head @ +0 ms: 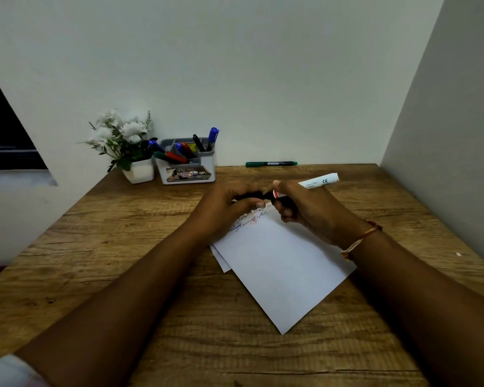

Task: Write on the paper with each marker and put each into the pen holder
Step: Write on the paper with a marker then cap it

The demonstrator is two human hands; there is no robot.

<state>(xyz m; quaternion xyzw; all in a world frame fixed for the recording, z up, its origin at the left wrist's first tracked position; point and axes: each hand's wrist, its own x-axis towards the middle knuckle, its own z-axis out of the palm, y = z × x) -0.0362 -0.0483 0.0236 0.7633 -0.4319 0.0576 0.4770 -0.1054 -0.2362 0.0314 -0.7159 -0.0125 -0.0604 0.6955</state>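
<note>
A white-barrelled marker (319,182) with a red band lies across both hands above the paper's top edge. My right hand (305,210) grips its barrel, and my left hand (229,208) grips its black cap end. The white paper (280,269) lies tilted on the wooden table (123,247), with red and blue writing along its top. A grey pen holder (189,174) stands at the back and holds several markers in blue, red, green and black. One green marker (271,163) lies on the table against the wall.
A white pot of white flowers (123,141) stands just left of the pen holder. Walls close the table at the back and on the right. A second sheet peeks out under the paper's left edge (221,261).
</note>
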